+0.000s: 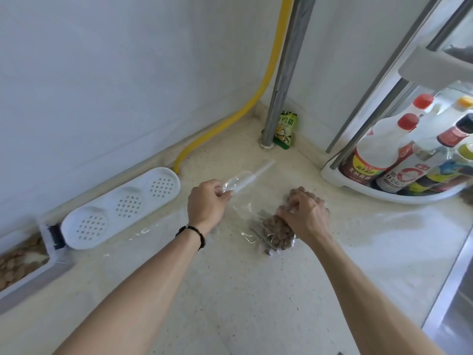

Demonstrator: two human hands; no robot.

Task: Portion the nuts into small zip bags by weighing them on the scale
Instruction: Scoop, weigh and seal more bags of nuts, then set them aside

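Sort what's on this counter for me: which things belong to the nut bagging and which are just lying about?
Job:
- clear zip bag, its top gripped by left hand
- nuts in the bag, pressed under right hand
- container of nuts

Lying about:
- white perforated tray
- sauce bottles in a rack
- green seasoning packet
- yellow hose

No scale in view.

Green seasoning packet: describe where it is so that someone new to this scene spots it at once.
Find the grey metal pole rising from the speckled beige countertop in the far wall corner. The small green seasoning packet stands upright at the pole's foot, just to its right. It is the only green printed pouch; the bottles stand apart in the white rack.
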